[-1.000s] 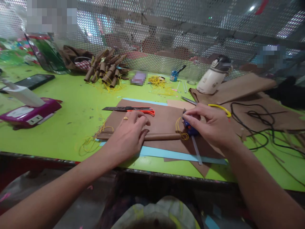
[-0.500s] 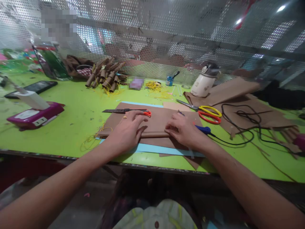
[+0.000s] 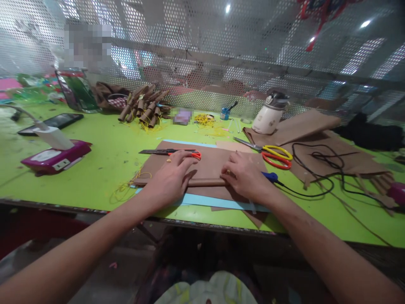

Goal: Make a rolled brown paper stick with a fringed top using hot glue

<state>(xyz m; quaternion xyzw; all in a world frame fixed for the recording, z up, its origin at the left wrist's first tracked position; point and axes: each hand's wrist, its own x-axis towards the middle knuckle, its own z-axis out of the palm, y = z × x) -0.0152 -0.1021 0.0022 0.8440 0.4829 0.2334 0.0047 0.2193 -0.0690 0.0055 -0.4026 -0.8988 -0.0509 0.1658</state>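
Both hands touch the roll; flask markings are blurred.

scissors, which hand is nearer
Right: the right hand is on the near side of the scissors, close by; the left hand is farther left, by the cutter.

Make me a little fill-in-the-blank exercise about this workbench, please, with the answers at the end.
1. The left hand and the right hand both touch a long, thin roll coloured ____.
2. The box cutter lies nearer the ____ hand.
3. The scissors have one reddish handle loop and one ____ loop.
4. The small jar with a dark handle sticking out is ____.

Missing words: brown; left; yellow; blue.
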